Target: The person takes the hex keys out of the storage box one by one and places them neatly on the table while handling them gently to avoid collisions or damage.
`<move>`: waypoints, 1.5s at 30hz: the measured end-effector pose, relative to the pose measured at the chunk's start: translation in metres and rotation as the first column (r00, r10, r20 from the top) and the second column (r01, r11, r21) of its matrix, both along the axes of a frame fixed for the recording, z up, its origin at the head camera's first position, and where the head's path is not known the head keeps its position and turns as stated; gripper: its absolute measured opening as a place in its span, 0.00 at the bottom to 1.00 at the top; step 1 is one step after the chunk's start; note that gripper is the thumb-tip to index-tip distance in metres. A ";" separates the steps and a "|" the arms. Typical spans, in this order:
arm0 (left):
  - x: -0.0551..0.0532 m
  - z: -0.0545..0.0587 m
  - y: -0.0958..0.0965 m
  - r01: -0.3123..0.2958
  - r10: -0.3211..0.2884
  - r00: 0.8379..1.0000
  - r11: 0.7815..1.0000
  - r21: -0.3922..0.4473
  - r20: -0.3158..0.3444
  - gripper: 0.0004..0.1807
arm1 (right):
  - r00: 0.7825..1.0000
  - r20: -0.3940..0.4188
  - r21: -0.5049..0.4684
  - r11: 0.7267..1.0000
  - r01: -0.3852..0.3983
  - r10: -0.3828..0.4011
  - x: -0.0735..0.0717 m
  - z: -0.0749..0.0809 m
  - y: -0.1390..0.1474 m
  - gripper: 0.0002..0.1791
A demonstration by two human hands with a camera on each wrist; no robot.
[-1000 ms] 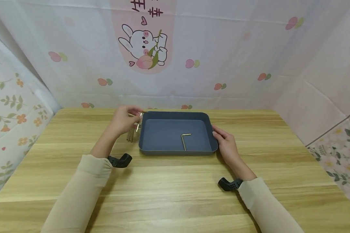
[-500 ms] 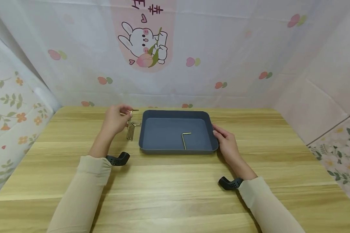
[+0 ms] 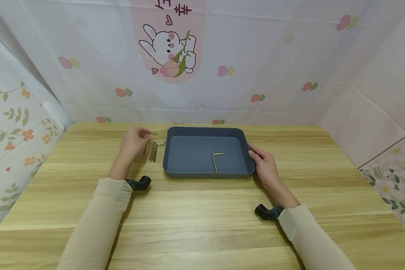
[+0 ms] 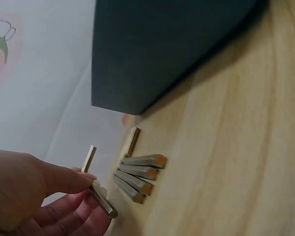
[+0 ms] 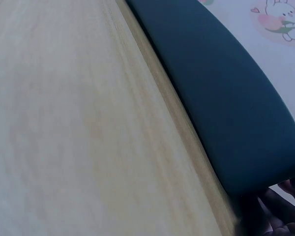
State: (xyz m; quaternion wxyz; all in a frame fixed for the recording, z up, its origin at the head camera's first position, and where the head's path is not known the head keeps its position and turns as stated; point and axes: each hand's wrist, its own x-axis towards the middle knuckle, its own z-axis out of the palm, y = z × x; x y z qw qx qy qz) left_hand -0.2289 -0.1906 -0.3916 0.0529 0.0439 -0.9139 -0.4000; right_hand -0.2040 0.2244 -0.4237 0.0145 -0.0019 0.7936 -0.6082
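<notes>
My left hand (image 3: 132, 144) pinches a brass-coloured hex key (image 4: 104, 203) between thumb and fingers, just left of a row of hex keys (image 3: 152, 152). Those several L-shaped keys lie side by side on the table, beside the left wall of a dark blue-grey tray (image 3: 189, 153). Inside the tray, right of its middle, lies one more hex key (image 3: 215, 164). At the tray's right side, my right hand (image 3: 266, 170) holds the wall, thumb at the rim; its other fingers are partly hidden in the head view and dark in the right wrist view.
A wood-grain table (image 3: 202, 217) carries everything. Behind it hangs a white cloth (image 3: 236, 45) printed with a rabbit and tulips. Floral cloth stands at both sides. A black camera mount (image 3: 139, 183) sits on my left wrist, another (image 3: 269, 212) on my right.
Holding the hex key, my left hand has moved left from the tray's left rim, then slightly down beside the row. My right hand stays at the tray.
</notes>
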 end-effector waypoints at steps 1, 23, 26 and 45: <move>0.000 -0.001 0.000 0.001 -0.001 1.000 1.000 0.003 0.004 0.14 | 1.000 0.000 -0.002 1.000 0.001 -0.001 0.000 0.000 0.000 0.25; 0.003 -0.005 0.005 -0.036 0.039 0.999 0.995 -0.091 0.027 0.15 | 1.000 0.005 0.001 1.000 -0.006 0.006 -0.001 0.002 -0.002 0.25; 0.005 -0.003 0.007 -0.026 0.031 0.999 0.994 -0.105 0.041 0.16 | 1.000 0.007 -0.004 1.000 -0.007 0.007 -0.001 0.002 -0.001 0.25; 0.009 0.005 0.011 0.006 0.014 0.992 0.988 -0.155 0.128 0.16 | 1.000 0.006 -0.005 1.000 -0.003 0.003 -0.001 0.001 0.000 0.25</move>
